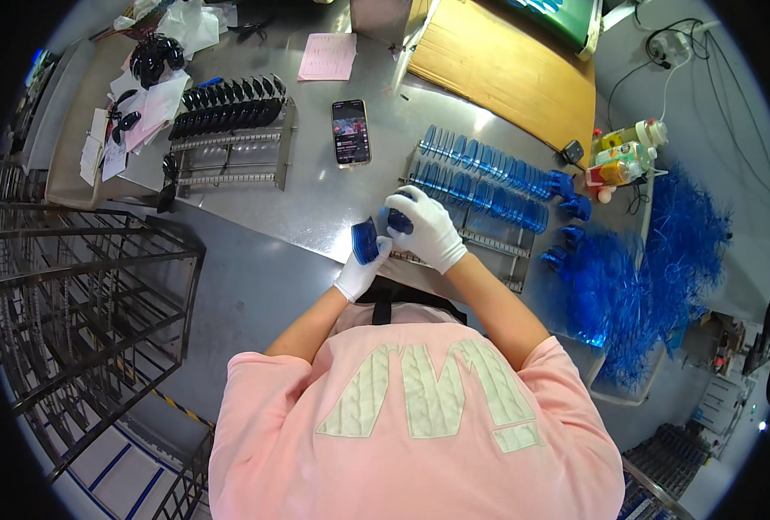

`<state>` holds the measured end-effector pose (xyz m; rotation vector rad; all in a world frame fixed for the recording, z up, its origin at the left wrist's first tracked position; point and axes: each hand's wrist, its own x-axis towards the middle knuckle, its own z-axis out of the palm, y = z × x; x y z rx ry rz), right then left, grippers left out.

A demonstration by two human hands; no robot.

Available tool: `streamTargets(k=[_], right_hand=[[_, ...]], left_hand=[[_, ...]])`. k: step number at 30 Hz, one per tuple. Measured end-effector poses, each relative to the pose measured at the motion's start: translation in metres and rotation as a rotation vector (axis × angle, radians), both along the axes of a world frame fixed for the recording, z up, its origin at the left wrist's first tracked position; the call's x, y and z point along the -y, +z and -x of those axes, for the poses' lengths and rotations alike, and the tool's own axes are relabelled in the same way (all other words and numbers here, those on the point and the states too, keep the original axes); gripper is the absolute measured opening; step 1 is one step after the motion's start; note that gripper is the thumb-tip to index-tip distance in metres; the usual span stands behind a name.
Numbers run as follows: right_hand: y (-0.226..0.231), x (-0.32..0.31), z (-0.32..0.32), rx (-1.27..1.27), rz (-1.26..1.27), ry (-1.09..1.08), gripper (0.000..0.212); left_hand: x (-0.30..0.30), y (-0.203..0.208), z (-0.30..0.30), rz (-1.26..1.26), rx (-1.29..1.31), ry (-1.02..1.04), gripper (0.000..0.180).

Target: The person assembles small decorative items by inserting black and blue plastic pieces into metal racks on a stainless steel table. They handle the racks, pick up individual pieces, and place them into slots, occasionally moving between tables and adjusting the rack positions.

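Observation:
My left hand, in a white glove, is closed on a small stack of curved blue lenses near the table's front edge. Just right of it, the fingers of my white-gloved right hand are wrapped round a dark blue curved lens piece; how many pieces are in that grip is hidden. Close beyond my right hand stands a metal rack with rows of upright translucent blue lenses. The two hands are side by side, and whether their pieces touch I cannot tell.
A second rack holds black lenses at the left. A phone and a pink paper lie on the metal table. Bottles and tangled blue plastic pieces are at the right; cardboard lies behind.

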<state>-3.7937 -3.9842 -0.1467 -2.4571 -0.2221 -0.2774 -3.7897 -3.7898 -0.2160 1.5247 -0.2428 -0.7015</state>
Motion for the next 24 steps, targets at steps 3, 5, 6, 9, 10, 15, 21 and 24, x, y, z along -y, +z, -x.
streamTargets(k=[3,5,6,9,10,15,21,24], right_hand=[[-0.004,0.005,0.005,0.183,-0.260,-0.091,0.050],[-0.009,0.009,0.013,0.286,-0.293,-0.093,0.061],[-0.012,0.009,0.017,0.178,-0.264,-0.092,0.061],[-0.020,0.009,0.021,0.070,-0.238,-0.072,0.059],[-0.021,0.009,0.021,0.062,-0.215,-0.065,0.058],[-0.021,0.002,0.014,0.064,-0.214,-0.052,0.053],[-0.012,0.005,0.019,0.071,-0.208,-0.046,0.045],[-0.015,0.016,0.031,0.031,-0.101,-0.062,0.049]], left_hand=[[0.001,-0.002,0.001,0.092,-0.049,-0.074,0.029],[0.002,-0.006,0.002,0.146,-0.036,-0.090,0.031],[0.003,-0.008,0.004,0.157,-0.022,-0.080,0.033],[0.003,-0.014,0.006,0.108,0.029,-0.056,0.032],[0.003,-0.016,0.007,0.078,0.046,-0.046,0.031],[0.002,-0.014,0.011,0.083,-0.023,-0.034,0.031],[0.004,-0.002,0.009,-0.053,-0.005,-0.056,0.035],[0.006,-0.001,0.009,-0.002,0.020,-0.055,0.038]])
